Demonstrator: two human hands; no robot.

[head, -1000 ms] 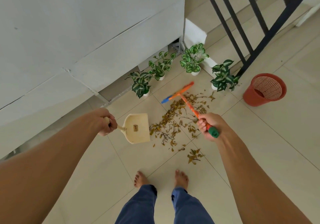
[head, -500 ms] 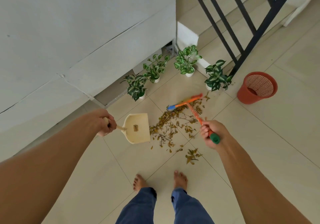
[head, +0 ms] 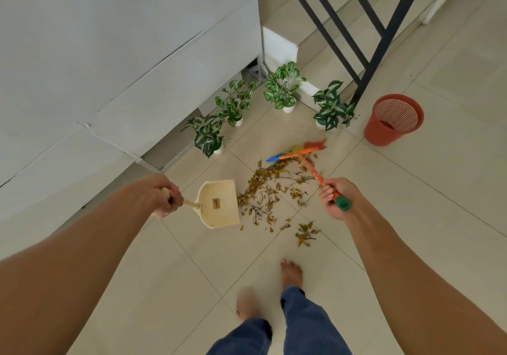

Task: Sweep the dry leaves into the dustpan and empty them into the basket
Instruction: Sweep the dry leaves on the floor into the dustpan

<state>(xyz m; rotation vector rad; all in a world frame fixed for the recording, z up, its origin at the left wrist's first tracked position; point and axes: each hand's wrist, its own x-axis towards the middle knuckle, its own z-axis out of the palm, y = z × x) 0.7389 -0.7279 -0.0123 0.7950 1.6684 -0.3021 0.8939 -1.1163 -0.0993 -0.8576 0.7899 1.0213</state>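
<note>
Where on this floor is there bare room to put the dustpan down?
Bare tile lies between the dustpan and the feet, and right of the right hand, below the red basket. It is crowded from the dustpan's mouth across the dry leaves to the broom, and along the potted plants by the wall.

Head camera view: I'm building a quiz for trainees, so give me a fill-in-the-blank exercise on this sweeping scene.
1. The left hand holds the ____ by its handle.
2. The right hand grips the handle of the small ____.
3. The dry leaves lie on the ____ floor.
4. The number of potted plants along the wall is ____.

Missing words: dustpan; broom; tiled; four
</note>
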